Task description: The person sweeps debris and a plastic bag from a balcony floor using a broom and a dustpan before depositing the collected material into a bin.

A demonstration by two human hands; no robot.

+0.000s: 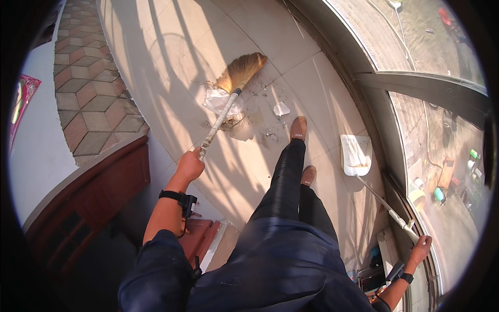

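Note:
My left hand [190, 165] grips the taped handle of a straw broom [243, 72], whose fanned bristles rest on the tiled floor ahead of me. Beside the bristles lies a crumpled clear plastic bag [216, 102], partly under the handle. Grey dirt and small scraps [269, 134] are spread over the tiles around it, and a white scrap [281, 109] sits to the right. Over on the right, my right hand [421, 249] is closed around the end of a long-handled dustpan's pole. The white pan [356, 155] is near the floor by the window frame, holding a little debris at its back.
A glass sliding door [436, 144] with a metal frame runs along the right side. Reddish-brown wooden cabinetry [93, 202] stands at the left, beside a patch of cube-patterned paving tiles [97, 95]. Several items [374, 269] are gathered at the lower right near my leg.

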